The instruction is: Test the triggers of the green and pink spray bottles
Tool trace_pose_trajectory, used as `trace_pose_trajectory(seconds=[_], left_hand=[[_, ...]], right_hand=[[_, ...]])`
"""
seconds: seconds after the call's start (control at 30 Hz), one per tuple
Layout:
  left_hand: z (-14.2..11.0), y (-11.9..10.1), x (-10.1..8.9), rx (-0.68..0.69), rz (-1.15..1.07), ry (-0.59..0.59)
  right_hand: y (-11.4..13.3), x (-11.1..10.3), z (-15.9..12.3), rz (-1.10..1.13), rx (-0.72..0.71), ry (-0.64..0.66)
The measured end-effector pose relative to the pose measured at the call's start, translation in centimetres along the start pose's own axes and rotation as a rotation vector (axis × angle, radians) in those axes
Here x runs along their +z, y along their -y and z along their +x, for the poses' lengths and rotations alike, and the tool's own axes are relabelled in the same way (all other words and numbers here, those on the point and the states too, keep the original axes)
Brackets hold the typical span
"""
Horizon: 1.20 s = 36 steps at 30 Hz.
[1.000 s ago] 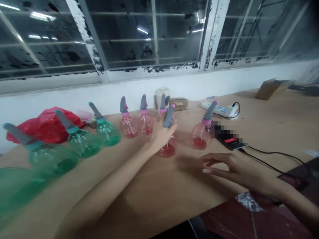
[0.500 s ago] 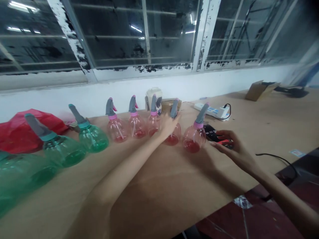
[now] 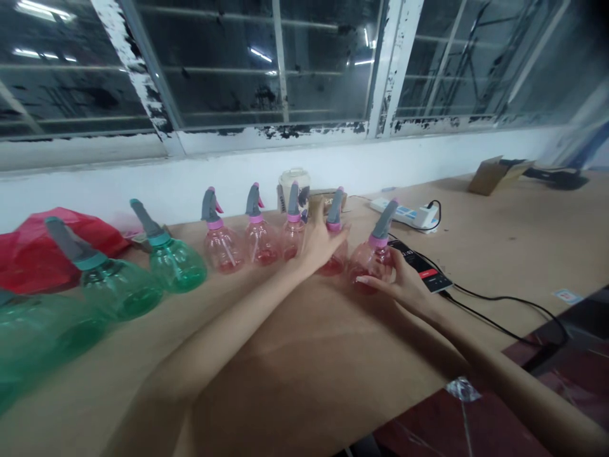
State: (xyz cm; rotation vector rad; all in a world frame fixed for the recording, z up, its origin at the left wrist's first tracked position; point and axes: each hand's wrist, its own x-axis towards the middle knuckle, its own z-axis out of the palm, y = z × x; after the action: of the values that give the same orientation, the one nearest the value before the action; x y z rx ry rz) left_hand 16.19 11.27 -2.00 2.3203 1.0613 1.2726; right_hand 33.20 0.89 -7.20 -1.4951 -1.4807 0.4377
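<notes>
A row of small pink spray bottles with grey triggers stands along the back of a brown table (image 3: pixel 304 374). My left hand (image 3: pixel 320 242) is wrapped round one of them, the fourth pink bottle (image 3: pixel 334 236). My right hand (image 3: pixel 396 281) cups the body of the rightmost pink bottle (image 3: pixel 372 251), fingers curled on it. Three more pink bottles (image 3: pixel 259 235) stand to the left of my left hand. Green spray bottles (image 3: pixel 171 254) continue the row further left.
A phone (image 3: pixel 423 270) with a black cable lies right of my right hand. A white power strip (image 3: pixel 404 212) sits behind it. A white jar (image 3: pixel 294 184) stands by the wall, a red bag (image 3: pixel 42 247) at far left, a cardboard box (image 3: pixel 490 174) at far right.
My left hand slid its pink bottle back into the row. My right hand went to the phone, then came back left and closed on the rightmost pink bottle.
</notes>
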Motion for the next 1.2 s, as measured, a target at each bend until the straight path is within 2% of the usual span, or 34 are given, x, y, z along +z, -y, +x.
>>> trace_pose_trajectory(seconds=[0.2,0.3,0.4,0.5,0.7,0.8,0.9,1.03,1.13,1.2], left_hand=[[-8.2,-1.5,-4.2,-0.002,0.152,0.172],[-11.7,-1.9,-6.5,-0.100,0.156,0.265],[-13.6,-2.2,-8.9,-0.184,0.086,0.299],[-14.3,-3.0,-11.2,-0.200,-0.006,0.283],[-15.3,-4.9,-14.7,-0.262,-0.112,0.202],[-15.8,-4.9,-15.9,-0.343,-0.168,0.153],[-16.1,-4.3,-16.8,-0.362,-0.166,0.083],[-16.0,-3.7,-17.1,-0.374,-0.168,0.057],[-15.7,-3.6,-16.9,-0.351,-0.175,0.044],[-15.4,-3.6,-16.6,-0.312,-0.169,0.033]], right_hand=[[0.2,0.0,-1.5,0.035,-0.037,0.045],[1.6,0.8,-3.3,0.061,-0.085,0.100],[3.7,2.6,-5.6,0.038,-0.085,0.209],[6.0,5.1,-7.6,0.031,-0.121,0.277],[10.3,10.6,-9.9,0.141,-0.318,0.376],[12.0,12.9,-10.5,0.153,-0.351,0.388],[12.9,14.5,-10.5,0.147,-0.404,0.391],[12.2,14.8,-9.4,0.066,-0.443,0.453],[10.0,13.7,-7.4,0.084,-0.477,0.602],[8.3,13.0,-5.5,0.107,-0.467,0.618]])
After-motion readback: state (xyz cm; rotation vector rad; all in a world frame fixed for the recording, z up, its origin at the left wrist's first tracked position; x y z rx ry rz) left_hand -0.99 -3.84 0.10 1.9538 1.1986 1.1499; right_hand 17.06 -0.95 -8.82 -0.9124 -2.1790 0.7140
